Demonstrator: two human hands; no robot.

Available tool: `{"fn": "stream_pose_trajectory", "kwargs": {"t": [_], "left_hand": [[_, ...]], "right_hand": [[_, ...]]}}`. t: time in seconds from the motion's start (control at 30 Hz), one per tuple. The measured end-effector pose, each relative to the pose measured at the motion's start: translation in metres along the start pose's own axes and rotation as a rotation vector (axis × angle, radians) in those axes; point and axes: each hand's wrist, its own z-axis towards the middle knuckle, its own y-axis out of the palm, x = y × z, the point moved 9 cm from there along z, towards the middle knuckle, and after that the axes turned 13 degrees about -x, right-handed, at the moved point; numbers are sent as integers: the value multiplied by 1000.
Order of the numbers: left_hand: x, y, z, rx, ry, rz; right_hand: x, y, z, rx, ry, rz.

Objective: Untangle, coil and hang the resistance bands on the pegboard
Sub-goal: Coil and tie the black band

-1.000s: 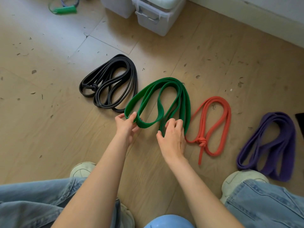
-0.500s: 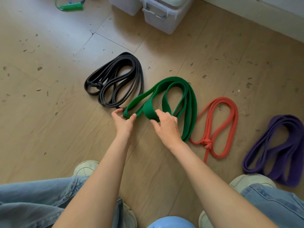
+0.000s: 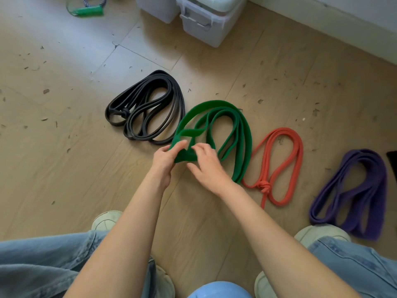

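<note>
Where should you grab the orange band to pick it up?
Best guess: grip the orange band just above its knot, coming from the near side, by the feet. All its strands are bunched together there, so one pinch should lift the whole coil. The far end is a wide open loop that would likely sag apart.

On the wooden floor [image 3: 64, 147] the left hand [image 3: 164, 161] and right hand [image 3: 207, 166] both pinch the near end of the green band [image 3: 245, 143], which lies between a coiled black band [image 3: 150, 112] and a knotted orange band [image 3: 279, 164], a purple band [image 3: 354, 194] farther right.
</note>
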Motion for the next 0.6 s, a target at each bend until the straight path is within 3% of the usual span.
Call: {"fn": "stream_pose_trajectory", "kwargs": {"t": [0.07,0.1,0.23,0.33,0.4,0.53,0.6], "left_hand": [[3,-12,4,80,44,44],[4,-14,5,87,55,98],[5,-6,4,18,60,237],[5,-11,3,39,71,242],[7,-17,3,72,82,216],[8,-11,8,42,87,146],[12,-12,8,58,102,120]], "right_hand": [[27,-17,-27,198,88,30],[40,-17,-37,220,152,-55],[67,29,-38,-136,304,-457],[62,25,-35,-88,276,-534],[64,12,-37,-37,254,-431],[70,-23,-48,114,283,106],[71,-35,-47,152,279,253]]}}
